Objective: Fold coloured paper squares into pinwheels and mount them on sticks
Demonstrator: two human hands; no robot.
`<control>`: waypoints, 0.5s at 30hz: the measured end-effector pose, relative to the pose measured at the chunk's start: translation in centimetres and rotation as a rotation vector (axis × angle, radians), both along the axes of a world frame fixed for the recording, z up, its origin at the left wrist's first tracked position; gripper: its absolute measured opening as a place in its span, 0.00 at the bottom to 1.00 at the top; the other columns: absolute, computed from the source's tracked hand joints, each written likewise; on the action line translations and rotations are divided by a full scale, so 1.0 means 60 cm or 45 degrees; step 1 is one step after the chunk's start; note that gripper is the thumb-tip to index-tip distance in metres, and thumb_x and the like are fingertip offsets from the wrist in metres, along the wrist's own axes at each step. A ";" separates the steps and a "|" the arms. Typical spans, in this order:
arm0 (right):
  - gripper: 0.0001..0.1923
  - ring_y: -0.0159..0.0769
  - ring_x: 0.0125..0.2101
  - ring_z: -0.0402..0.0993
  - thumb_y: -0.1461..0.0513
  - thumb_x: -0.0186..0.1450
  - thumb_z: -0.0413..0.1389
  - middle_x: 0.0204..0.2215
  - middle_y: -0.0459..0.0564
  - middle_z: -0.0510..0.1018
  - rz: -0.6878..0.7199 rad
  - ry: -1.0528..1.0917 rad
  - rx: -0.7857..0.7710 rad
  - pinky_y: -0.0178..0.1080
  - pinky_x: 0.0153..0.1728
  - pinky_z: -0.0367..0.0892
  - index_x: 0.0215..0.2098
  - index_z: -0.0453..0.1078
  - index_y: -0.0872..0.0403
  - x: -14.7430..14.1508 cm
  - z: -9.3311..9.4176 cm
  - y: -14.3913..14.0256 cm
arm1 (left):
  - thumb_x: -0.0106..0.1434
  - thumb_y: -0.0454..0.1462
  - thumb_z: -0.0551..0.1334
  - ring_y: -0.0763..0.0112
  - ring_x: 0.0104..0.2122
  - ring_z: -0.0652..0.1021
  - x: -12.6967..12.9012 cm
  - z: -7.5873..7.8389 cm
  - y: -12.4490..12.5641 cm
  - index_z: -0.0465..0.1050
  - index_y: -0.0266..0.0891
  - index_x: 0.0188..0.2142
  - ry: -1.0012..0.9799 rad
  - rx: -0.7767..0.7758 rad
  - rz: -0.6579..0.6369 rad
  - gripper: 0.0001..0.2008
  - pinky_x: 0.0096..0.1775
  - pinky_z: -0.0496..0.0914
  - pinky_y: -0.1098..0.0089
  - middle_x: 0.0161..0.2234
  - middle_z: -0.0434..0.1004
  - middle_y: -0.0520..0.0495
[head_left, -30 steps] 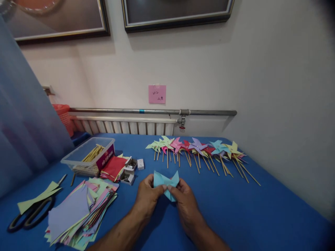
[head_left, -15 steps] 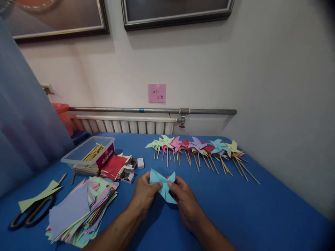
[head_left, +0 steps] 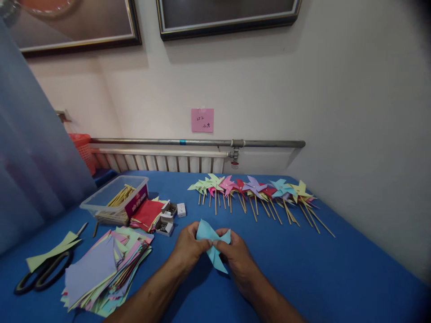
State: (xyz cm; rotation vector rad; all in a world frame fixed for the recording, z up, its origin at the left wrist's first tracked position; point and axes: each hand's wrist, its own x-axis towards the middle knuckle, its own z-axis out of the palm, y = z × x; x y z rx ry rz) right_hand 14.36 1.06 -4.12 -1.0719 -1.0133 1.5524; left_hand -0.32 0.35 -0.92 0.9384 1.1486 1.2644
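Seemingly, plastic bin (head_left: 101, 202) holds sticks (head_left: 120, 196).

A pink sticky note (head_left: 202, 120) on the wall bears handwriting, too small to read surely. The red label (head_left: 136, 201) on the clear plastic box (head_left: 114, 199) carries light lettering, illegible here.

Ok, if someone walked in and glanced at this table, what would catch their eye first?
Probably the row of bright paper pinwheels on sticks, fanned out along the far side of the blue table. Next, at the near middle, the left hand and right hand pinch a folded light blue paper between their fingers. To the left lies a messy stack of coloured paper squares, with black scissors beside it.
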 end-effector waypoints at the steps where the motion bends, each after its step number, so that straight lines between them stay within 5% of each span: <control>1: 0.18 0.32 0.22 0.66 0.56 0.51 0.69 0.20 0.39 0.74 -0.019 -0.002 0.004 0.36 0.27 0.63 0.37 0.73 0.52 -0.001 -0.001 0.000 | 0.38 0.34 0.71 0.76 0.22 0.69 -0.001 0.002 0.000 0.75 0.36 0.28 -0.003 -0.003 -0.007 0.14 0.27 0.64 0.74 0.21 0.74 0.57; 15: 0.19 0.35 0.22 0.70 0.54 0.51 0.67 0.21 0.40 0.76 -0.124 -0.012 -0.004 0.37 0.26 0.65 0.38 0.72 0.50 -0.007 -0.020 0.003 | 0.48 0.45 0.70 0.75 0.22 0.67 -0.019 -0.004 0.008 0.76 0.38 0.26 0.229 0.180 0.234 0.12 0.27 0.60 0.73 0.21 0.72 0.55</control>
